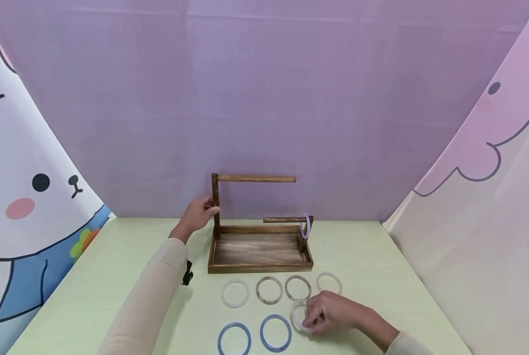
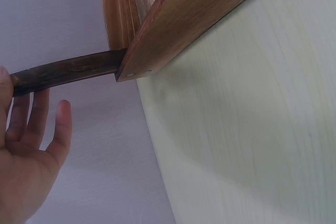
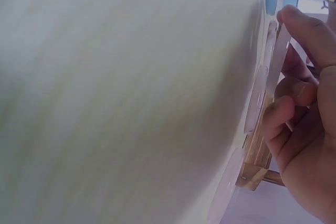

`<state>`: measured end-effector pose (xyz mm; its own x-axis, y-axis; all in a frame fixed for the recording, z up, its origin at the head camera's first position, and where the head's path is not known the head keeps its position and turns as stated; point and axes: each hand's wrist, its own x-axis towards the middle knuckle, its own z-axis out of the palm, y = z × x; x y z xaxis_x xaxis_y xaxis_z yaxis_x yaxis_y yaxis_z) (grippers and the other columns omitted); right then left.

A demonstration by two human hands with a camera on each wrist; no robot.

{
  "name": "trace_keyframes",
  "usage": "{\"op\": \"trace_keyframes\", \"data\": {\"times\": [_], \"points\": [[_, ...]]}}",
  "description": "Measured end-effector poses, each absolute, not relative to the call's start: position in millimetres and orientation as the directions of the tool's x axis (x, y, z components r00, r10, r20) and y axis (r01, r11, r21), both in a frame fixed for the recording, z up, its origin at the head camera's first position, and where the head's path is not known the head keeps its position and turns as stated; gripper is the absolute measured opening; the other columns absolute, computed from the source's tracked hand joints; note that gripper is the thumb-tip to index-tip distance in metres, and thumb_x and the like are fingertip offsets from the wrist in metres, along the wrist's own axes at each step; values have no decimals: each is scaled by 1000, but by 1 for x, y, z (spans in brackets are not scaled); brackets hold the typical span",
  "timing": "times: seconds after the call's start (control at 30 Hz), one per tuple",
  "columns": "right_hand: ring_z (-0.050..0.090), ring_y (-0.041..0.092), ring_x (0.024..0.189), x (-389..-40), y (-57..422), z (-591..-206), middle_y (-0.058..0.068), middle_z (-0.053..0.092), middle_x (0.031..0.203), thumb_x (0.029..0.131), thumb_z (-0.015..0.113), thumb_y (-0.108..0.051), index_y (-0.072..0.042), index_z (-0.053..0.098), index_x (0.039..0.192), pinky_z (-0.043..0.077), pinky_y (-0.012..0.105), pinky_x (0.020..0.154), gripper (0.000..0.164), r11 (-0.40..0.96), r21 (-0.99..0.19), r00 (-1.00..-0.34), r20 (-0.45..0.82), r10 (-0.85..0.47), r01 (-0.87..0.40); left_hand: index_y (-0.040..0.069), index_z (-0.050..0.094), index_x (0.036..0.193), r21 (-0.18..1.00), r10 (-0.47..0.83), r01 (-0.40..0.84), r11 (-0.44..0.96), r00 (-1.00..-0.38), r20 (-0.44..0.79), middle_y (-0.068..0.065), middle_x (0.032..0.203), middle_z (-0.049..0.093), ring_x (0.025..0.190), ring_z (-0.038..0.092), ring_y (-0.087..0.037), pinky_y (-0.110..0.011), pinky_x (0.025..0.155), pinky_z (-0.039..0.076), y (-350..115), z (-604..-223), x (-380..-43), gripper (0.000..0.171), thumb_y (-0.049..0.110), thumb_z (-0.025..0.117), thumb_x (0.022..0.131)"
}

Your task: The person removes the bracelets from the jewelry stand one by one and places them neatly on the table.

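A dark wooden bangle stand (image 1: 260,269) has a tray base, a tall post with a long bar at left and a short post with a lower bar at right. My left hand (image 1: 198,214) grips the tall post (image 2: 68,70) between thumb and fingers. A pale lavender bangle (image 1: 308,228) hangs on the lower bar. In front of the tray, my right hand (image 1: 335,313) pinches a translucent white bangle (image 1: 294,318) at the table. The right wrist view shows that hand (image 3: 310,103) from the side, its fingers partly hiding the bangle.
More bangles lie on the pale table (image 1: 362,261): a clear one (image 1: 223,295), two brownish ones (image 1: 259,295) (image 1: 309,292), a pale pink one (image 1: 340,285) and two blue ones (image 1: 220,340) (image 1: 289,336). A purple cloth (image 1: 291,98) hangs behind the stand.
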<state>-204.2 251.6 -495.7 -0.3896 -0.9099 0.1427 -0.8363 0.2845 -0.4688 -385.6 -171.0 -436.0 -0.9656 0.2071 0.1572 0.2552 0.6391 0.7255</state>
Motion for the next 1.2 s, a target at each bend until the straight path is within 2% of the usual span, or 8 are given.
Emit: {"op": "trace_keyframes", "data": {"times": [0.2, 0.47, 0.73, 0.87, 1.2], "points": [[49, -13, 72, -203, 254, -496, -7, 71, 79, 87, 82, -22, -18, 83, 102, 41, 1, 65, 15, 292, -486, -375, 81, -924, -824, 3, 58, 131, 718, 210, 243, 652, -968, 137, -20, 128, 65, 124, 60, -40, -55, 100, 52, -172, -436, -388, 35, 27, 56, 106], [48, -15, 73, -202, 256, -500, -9, 70, 79, 84, 83, -24, -19, 83, 99, 41, 0, 65, 15, 301, -464, -366, 54, -929, -833, 5, 59, 130, 713, 213, 250, 655, -966, 144, -20, 127, 66, 124, 60, -39, -56, 100, 51, -172, -435, -388, 34, 29, 55, 107], [51, -18, 74, -202, 257, -500, -11, 72, 79, 80, 85, -28, -20, 83, 95, 42, 1, 64, 17, 322, -485, -390, 43, -920, -813, 2, 59, 129, 711, 209, 257, 655, -965, 156, -21, 126, 66, 122, 61, -40, -56, 99, 52, -172, -436, -387, 33, 26, 56, 106], [54, -17, 75, -203, 256, -500, -11, 73, 79, 80, 86, -27, -20, 83, 93, 43, 1, 65, 16, 332, -496, -405, 43, -913, -802, 4, 61, 126, 720, 206, 251, 647, -967, 152, -20, 125, 66, 121, 62, -40, -55, 98, 53, -173, -436, -388, 32, 28, 57, 106], [55, -18, 73, -202, 256, -501, -10, 73, 78, 77, 88, -22, -19, 83, 90, 45, 2, 63, 14, 361, -514, -435, 27, -900, -778, 4, 59, 131, 729, 206, 244, 639, -968, 143, -20, 127, 66, 123, 60, -40, -55, 99, 52, -172, -435, -386, 34, 27, 57, 106]]}}
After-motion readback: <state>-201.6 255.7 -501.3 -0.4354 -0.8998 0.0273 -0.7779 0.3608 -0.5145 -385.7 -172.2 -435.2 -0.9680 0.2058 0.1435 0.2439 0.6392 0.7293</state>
